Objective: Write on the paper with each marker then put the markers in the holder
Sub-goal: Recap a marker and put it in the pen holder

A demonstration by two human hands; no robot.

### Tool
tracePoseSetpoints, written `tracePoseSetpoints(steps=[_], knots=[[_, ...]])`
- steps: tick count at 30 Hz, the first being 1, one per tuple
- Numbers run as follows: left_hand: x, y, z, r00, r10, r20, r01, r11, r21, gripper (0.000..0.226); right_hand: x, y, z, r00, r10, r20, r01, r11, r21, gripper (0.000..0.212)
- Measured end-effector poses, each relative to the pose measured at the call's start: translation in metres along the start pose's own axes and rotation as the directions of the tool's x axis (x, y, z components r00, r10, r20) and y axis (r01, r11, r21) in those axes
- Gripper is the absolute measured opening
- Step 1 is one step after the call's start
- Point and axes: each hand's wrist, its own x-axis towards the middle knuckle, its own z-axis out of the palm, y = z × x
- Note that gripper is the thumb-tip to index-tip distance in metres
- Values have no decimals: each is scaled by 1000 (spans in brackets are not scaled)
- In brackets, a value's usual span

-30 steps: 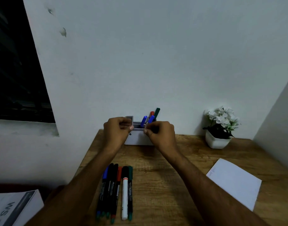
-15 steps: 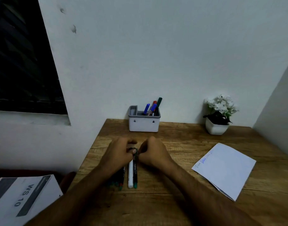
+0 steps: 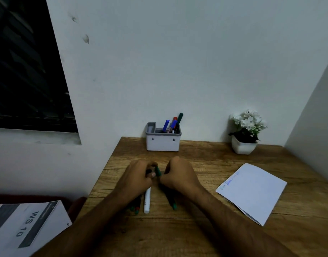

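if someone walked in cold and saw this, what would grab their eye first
Most likely the two hands meeting at mid-desk: the left hand and the right hand both grip a green marker, its cap showing between them. Behind them, against the wall, a white holder stands with several markers already in it. To the right lies the paper with faint writing near its top left edge.

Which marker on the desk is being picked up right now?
The green marker, in the grip of the right hand; its cap rises between both hands. The white marker and the others lie flat under the left hand.
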Motion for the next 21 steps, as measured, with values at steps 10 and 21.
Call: tracePoseSetpoints(steps=[10, 21], knots=[[36, 40, 8, 983, 152, -103, -161, 984, -81, 52, 3, 45, -35, 985, -93, -148, 117, 980, 161, 6], [77, 88, 55, 928, 352, 123, -339, 934, -116, 20, -3, 126, -61, 932, -163, -323, 249, 936, 247, 8]])
